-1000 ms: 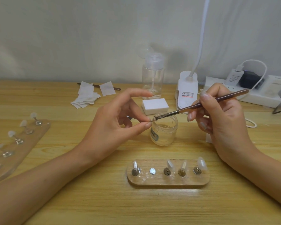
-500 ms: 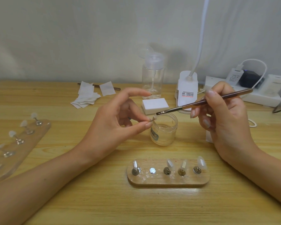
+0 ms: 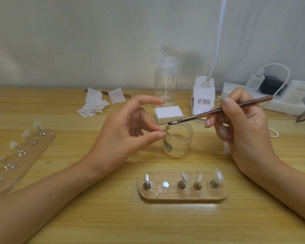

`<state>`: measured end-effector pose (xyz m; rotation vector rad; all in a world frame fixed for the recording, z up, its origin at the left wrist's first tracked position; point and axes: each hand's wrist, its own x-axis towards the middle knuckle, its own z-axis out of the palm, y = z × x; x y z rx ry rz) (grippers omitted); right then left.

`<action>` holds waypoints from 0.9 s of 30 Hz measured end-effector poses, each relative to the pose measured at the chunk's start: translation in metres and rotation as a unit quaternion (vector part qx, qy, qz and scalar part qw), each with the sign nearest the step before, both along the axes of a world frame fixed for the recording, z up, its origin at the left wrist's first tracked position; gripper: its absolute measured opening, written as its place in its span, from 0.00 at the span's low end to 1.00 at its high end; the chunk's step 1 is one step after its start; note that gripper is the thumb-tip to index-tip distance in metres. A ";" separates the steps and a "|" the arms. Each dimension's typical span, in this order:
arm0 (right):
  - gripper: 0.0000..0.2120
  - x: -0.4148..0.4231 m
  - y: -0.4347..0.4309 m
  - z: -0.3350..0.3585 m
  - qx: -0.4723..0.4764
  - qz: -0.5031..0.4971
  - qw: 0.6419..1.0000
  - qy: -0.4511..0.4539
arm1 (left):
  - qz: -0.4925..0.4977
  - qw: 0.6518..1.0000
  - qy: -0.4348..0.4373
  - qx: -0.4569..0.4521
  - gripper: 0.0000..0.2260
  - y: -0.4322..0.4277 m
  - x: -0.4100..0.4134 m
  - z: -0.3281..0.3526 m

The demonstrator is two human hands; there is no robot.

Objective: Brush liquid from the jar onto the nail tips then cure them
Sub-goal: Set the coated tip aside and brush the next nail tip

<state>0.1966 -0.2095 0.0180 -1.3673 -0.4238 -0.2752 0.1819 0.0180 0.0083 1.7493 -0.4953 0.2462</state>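
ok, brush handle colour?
Dark reddish-brown, with a silver metal collar near the bristles. The brush shows best in the head view, held in the right hand.

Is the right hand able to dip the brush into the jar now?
Probably yes. The jar is open, and the brush tip in the right hand hovers just above its rim. Only the nail tip pinched by the left hand sits near.

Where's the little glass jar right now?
The jar stands mid-table between both hands, just behind the wooden nail stand and below the brush tip.
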 end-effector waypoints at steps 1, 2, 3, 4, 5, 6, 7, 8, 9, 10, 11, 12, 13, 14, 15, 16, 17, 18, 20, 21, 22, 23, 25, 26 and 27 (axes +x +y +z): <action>0.10 0.000 0.000 0.000 -0.007 0.006 1.000 -0.002 | 0.000 1.000 0.000 -0.001 0.22 0.000 0.000 0.000; 0.11 0.000 0.001 -0.001 -0.014 0.009 1.000 0.000 | -0.001 1.000 0.001 -0.002 0.22 0.000 0.000 0.000; 0.12 0.000 0.001 -0.001 -0.019 0.006 1.000 0.004 | -0.001 1.000 0.001 -0.003 0.22 0.000 0.000 0.000; 0.12 0.000 0.001 -0.001 -0.022 0.000 1.000 0.011 | -0.001 1.000 0.000 -0.004 0.22 0.000 0.000 0.000; 0.12 0.000 0.001 -0.001 -0.023 -0.007 1.000 0.017 | -0.001 1.000 0.000 -0.004 0.22 0.000 0.000 0.000; 0.11 0.001 0.000 -0.001 -0.021 -0.014 0.999 0.022 | -0.002 1.000 -0.001 -0.004 0.22 0.000 0.000 0.000; 0.12 0.001 0.000 -0.002 -0.018 -0.020 0.999 0.023 | -0.003 1.000 -0.001 -0.005 0.22 0.000 0.000 0.000; 0.12 0.001 -0.001 -0.001 -0.012 -0.024 0.999 0.020 | -0.004 1.000 0.000 -0.006 0.22 -0.001 0.000 0.000; 0.12 0.001 -0.001 -0.001 -0.004 -0.024 1.000 0.015 | -0.004 1.000 0.000 -0.006 0.22 0.000 0.000 0.001; 0.11 0.001 -0.001 -0.001 0.002 -0.017 1.000 0.009 | -0.004 1.000 -0.001 -0.005 0.22 0.000 0.000 0.000; 0.11 0.000 -0.001 0.000 0.004 -0.007 1.000 0.005 | -0.004 1.000 -0.002 -0.004 0.22 0.000 0.000 0.000; 0.11 0.000 0.000 0.000 0.002 0.003 1.000 0.004 | -0.003 1.000 -0.003 -0.003 0.22 0.000 0.000 0.000; 0.11 0.000 0.000 0.000 -0.005 0.009 1.000 0.006 | -0.002 1.000 -0.005 -0.003 0.22 0.001 0.000 0.000; 0.12 -0.001 0.001 0.000 -0.014 0.006 1.000 0.011 | -0.001 1.000 -0.006 -0.002 0.23 0.001 0.000 0.000; 0.12 0.000 0.001 0.000 -0.021 -0.002 1.000 0.019 | -0.001 1.000 -0.007 -0.002 0.23 0.000 0.000 0.000; 0.12 0.000 0.000 0.000 -0.025 -0.012 0.999 0.028 | -0.001 1.000 -0.008 -0.001 0.23 0.000 0.000 0.000; 0.12 0.000 0.000 -0.001 -0.027 -0.023 0.999 0.036 | -0.001 1.000 -0.009 -0.001 0.23 0.000 0.000 0.000; 0.12 0.001 -0.001 -0.001 -0.025 -0.031 0.998 0.041 | -0.001 1.000 -0.010 0.001 0.23 0.000 0.000 0.000; 0.11 0.001 -0.001 0.000 -0.013 -0.032 0.999 0.039 | 0.000 1.000 -0.014 0.005 0.22 0.000 0.000 0.000; 0.11 0.000 -0.001 0.000 -0.006 -0.024 0.999 0.033 | 0.001 1.000 -0.016 0.007 0.22 0.001 0.000 0.000; 0.12 0.000 -0.001 0.001 -0.004 -0.014 1.000 0.026 | 0.002 1.000 -0.018 0.008 0.22 0.001 0.000 0.000; 0.12 0.000 -0.001 0.001 -0.006 -0.007 1.000 0.023 | 0.004 1.000 -0.020 0.010 0.22 0.001 0.000 0.000; 0.12 0.000 0.000 0.000 -0.021 -0.008 0.999 0.028 | 0.005 1.000 -0.026 0.013 0.22 0.001 -0.001 0.000; 0.12 0.000 0.000 0.000 -0.027 -0.015 0.999 0.034 | 0.005 0.999 -0.029 0.016 0.21 0.001 -0.001 -0.001; 0.11 0.000 0.000 -0.001 -0.029 -0.026 0.998 0.041 | 0.006 0.999 -0.032 0.018 0.21 0.001 -0.001 -0.001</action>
